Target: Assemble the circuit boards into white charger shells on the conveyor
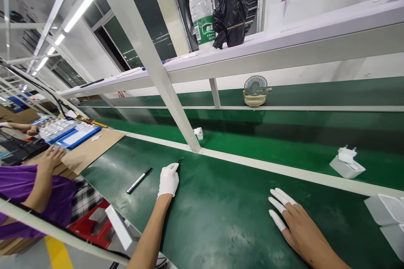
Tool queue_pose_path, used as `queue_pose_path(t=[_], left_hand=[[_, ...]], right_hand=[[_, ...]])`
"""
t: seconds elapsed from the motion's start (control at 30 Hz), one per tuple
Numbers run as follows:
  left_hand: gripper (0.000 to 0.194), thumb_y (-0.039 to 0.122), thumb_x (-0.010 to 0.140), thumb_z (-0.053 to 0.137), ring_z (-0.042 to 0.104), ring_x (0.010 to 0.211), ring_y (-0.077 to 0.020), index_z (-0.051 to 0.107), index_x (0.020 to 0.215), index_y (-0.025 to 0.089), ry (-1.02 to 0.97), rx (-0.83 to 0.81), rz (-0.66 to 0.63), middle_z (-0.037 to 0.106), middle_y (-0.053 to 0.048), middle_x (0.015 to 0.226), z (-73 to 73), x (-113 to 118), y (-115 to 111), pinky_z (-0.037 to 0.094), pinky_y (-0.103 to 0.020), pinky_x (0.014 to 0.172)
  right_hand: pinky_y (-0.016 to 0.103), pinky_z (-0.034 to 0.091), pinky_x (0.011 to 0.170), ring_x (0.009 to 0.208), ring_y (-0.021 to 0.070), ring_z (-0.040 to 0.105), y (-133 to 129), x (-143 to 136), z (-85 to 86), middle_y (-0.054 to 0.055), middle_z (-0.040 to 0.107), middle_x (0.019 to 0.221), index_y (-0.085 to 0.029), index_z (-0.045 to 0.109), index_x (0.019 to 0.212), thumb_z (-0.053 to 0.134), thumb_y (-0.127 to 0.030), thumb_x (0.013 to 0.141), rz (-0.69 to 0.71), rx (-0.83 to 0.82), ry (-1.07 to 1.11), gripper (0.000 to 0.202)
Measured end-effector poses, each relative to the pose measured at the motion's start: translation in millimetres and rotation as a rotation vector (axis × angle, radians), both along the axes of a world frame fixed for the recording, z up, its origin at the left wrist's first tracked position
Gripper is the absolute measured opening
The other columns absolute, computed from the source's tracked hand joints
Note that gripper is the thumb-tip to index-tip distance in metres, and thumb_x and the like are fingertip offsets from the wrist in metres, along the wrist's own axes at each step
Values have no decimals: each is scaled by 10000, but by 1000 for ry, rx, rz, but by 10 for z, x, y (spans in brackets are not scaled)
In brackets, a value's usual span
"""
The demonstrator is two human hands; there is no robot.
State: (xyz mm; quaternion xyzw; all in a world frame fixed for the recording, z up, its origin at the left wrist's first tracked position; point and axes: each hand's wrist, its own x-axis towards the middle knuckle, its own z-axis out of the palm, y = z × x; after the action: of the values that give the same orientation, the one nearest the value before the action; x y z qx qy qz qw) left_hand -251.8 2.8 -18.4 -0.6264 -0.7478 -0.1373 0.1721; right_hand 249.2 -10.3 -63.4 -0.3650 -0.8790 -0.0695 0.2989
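My left hand (168,179), in a white glove, is closed on dark tweezers (180,160), whose thin tips stick out past the fingers over the green mat. Most of the tweezers is hidden by the glove. To its left lies a black and white marker pen (139,180), apart from the hand. My right hand (295,222), with white finger cots on several fingers, is spread open low over the green work table (221,218) and holds nothing. Beyond it, a white plug adapter with two prongs (347,155) rests on a white case (347,168).
A small white adapter (198,133) sits on the green conveyor by a slanting post (148,58). White cases (386,212) stand at the right edge. A small fan (255,91), an overhead shelf (284,50) with a bottle (202,12), and a co-worker in purple (53,193) are nearby.
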Motion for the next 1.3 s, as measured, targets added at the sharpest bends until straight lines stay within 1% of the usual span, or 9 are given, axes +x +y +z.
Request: queue_pose_path(t=[0.1,0.23,0.37,0.57,0.73,0.9,1.07,1.2,1.3], left_hand=[[461,9,767,459,640,912,-269,747,1091,168,-5,1,4,729,-68,1153,0,-9,4,527,-395,888],[465,15,758,460,642,911,-264,752,1081,178,-22,7,7,731,-58,1153,8,-10,3,529,-389,891],[464,21,753,458,643,919,-263,759,1064,188,-44,17,14,738,-45,1139,17,1,4,532,-389,901],[449,38,768,461,637,973,-264,763,1055,206,-82,43,34,737,-40,1140,7,15,1,537,-381,916],[454,38,746,470,641,960,-264,765,1042,215,-91,54,39,740,-32,1134,-3,1,6,536,-389,909],[463,50,729,475,644,990,-261,749,1069,204,-83,81,35,736,-49,1132,4,-21,13,514,-387,949],[386,130,770,502,625,1070,-287,720,1085,182,-91,159,45,718,-93,1121,69,-2,14,479,-441,1004],[324,175,771,545,617,1089,-305,703,1054,174,-98,325,68,680,-122,1130,123,-1,18,459,-489,1017],[286,162,740,582,628,1071,-302,702,999,172,-79,414,29,661,-124,1139,170,20,39,472,-483,1002]], right_hand=[[427,507,911,1206,321,567,-1,-1,0,177,583,1312,-135,572,1249,379,-232,971,-2,-1,-11,352],[444,504,911,1170,314,588,-3,-1,-21,171,598,1286,-152,563,1255,362,-223,973,-16,-2,-20,353],[470,493,938,1179,322,584,0,-2,-39,167,611,1271,-158,564,1257,378,-261,988,-22,-23,-8,343],[462,493,949,1218,320,574,10,-15,-53,163,608,1304,-162,583,1260,392,-280,997,-20,-62,45,346],[461,499,960,1267,325,541,15,-36,-42,173,611,1304,-139,586,1270,418,-273,999,-24,-44,28,346],[468,518,943,1250,333,553,13,-44,-19,186,605,1298,-117,600,1241,411,-244,994,-27,-58,26,337],[484,524,967,1278,325,537,13,-69,48,171,607,1304,-134,586,1258,452,-237,996,-25,-88,43,312],[500,518,993,1288,317,532,10,-109,127,167,616,1292,-136,607,1206,468,-195,989,-49,-105,91,264],[518,502,1022,1291,315,528,3,-124,179,157,627,1271,-139,621,1160,481,-167,978,-50,-122,132,231]])
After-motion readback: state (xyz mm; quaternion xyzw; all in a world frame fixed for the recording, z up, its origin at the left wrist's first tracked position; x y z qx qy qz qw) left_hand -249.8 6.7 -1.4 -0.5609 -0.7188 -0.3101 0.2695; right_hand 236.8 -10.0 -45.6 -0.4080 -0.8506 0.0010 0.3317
